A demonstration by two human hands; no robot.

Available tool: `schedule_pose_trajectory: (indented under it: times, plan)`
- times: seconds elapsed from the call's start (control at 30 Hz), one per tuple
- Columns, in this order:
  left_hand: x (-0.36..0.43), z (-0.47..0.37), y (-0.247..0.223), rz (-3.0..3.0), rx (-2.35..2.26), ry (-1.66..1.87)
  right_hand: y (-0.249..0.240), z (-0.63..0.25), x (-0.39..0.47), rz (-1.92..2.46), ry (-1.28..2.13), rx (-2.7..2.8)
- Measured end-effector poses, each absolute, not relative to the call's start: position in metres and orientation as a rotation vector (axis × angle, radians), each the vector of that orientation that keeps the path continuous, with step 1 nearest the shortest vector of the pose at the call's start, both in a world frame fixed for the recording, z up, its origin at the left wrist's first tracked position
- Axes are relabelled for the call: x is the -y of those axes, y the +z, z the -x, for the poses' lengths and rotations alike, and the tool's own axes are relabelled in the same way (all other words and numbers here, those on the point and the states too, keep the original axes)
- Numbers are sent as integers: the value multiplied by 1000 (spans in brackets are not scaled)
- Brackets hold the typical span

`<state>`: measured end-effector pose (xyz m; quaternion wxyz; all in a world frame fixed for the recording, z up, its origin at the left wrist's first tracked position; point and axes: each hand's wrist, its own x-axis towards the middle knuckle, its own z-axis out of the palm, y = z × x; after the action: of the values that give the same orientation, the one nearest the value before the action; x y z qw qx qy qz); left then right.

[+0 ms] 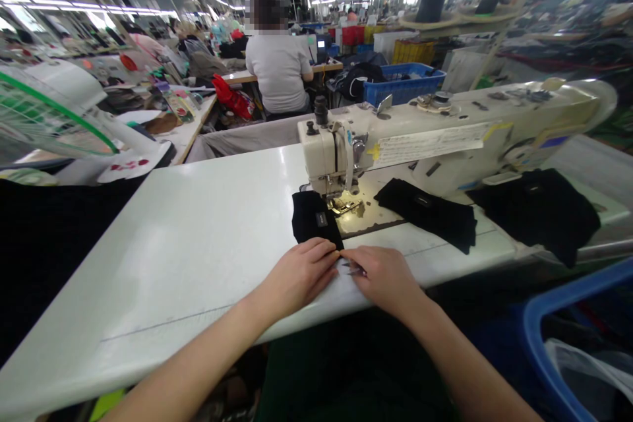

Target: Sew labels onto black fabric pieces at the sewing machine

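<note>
A black fabric piece (307,216) with a small grey label lies at the needle end of the sewing machine (326,158), its far edge beside the metal presser foot (346,204). My left hand (309,270) is closed on the near edge of this piece, fingers bent over it. At the same corner, the fingertips of my right hand (383,270) pinch the fabric, almost touching the left fingers. Pointed metal blades, apparently thread snips (352,268), stick out from under my right hand; their handles are hidden in the palm.
Right of the needle lie black labelled pieces (428,211) and a further black stack (539,211). A blue basket (531,316) stands at the lower right. A fan (54,112) is at the left. Ahead, a person in a grey shirt (277,69) sits facing away.
</note>
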<state>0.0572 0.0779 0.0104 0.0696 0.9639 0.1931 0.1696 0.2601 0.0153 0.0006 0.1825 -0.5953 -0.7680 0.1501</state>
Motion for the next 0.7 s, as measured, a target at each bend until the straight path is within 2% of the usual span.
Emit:
schedule_pose_trajectory:
  times: [0.33, 0.7]
  plan:
    - [-109, -58, 11, -2909, -593, 496, 2, -258, -38, 1732, 388, 2155]
    - [-143, -60, 6, -2927, -659, 542, -1, -263, -15, 1756, 396, 2134]
